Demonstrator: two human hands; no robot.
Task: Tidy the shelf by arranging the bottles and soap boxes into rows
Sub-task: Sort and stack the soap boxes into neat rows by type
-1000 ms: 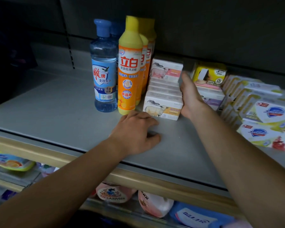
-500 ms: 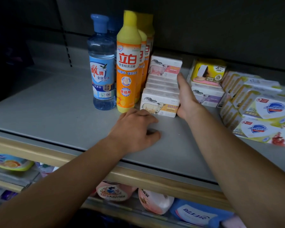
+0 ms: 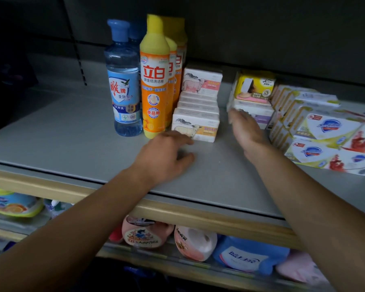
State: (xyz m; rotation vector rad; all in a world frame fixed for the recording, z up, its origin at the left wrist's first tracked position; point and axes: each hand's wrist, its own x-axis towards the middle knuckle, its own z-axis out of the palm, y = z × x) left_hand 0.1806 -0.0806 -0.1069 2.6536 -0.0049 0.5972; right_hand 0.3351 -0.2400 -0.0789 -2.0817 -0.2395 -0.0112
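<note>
A row of white sheep soap boxes (image 3: 196, 123) runs front to back on the grey shelf (image 3: 61, 133), with one more box (image 3: 201, 82) stacked at the back. Left of them stand yellow detergent bottles (image 3: 154, 81) and clear blue bottles (image 3: 122, 81), each in a line. My left hand (image 3: 164, 157) rests on the shelf just before the front soap box, fingers loosely curled, holding nothing. My right hand (image 3: 243, 128) hovers blurred and open to the right of the row, apart from it, next to a purple-and-white box (image 3: 259, 114) with a yellow box (image 3: 254, 86) on top.
Several white Safeguard soap boxes (image 3: 327, 133) lie crowded at the right of the shelf. The shelf's wooden front edge (image 3: 198, 216) runs below my arms. A lower shelf holds pink and blue refill pouches (image 3: 194, 243). A dark back panel closes the shelf behind.
My right hand has come off the right side of the sheep soap row and moved right, toward the purple-and-white box. My left hand has stayed in place on the shelf.
</note>
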